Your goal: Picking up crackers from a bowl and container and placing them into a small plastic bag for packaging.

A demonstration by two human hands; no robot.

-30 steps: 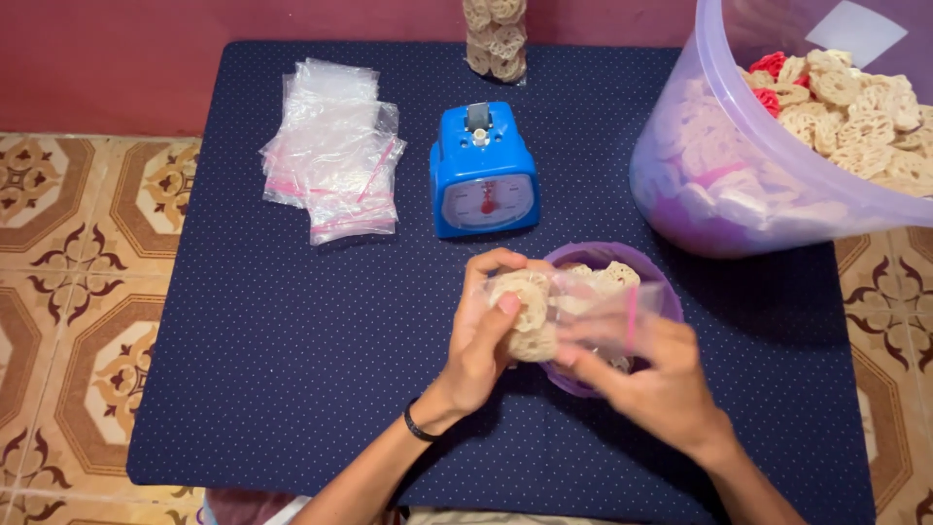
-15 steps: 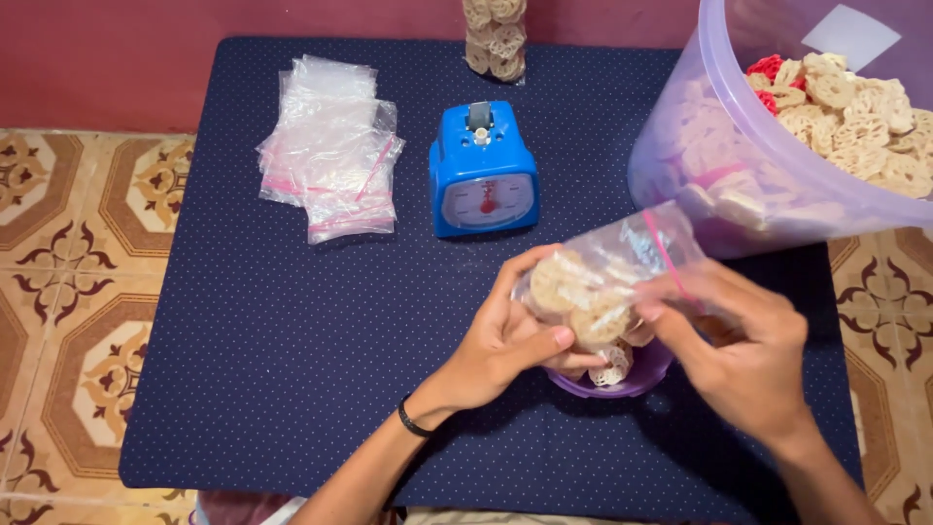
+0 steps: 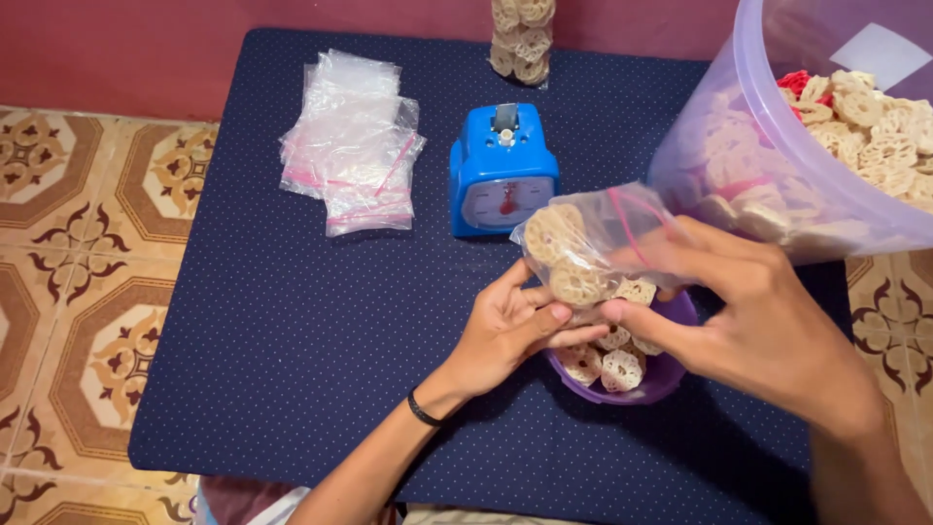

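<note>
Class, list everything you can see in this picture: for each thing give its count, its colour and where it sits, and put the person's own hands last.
table: one, dark blue dotted cover, centre of view
floor tiles: brown and cream pattern, left and right of the table
empty bags: a stack, clear with pink strips, table's far left
scale: one, blue, mid table
tub: one large, clear purple, full of crackers, far right
filled pack: one, clear, far edge
small bowl: one, purple, under the hands, holding a few crackers
bag of crackers: one, clear, held over the bowl
left hand: one, black wristband, under the bag
right hand: one, gripping the bag's top
</note>
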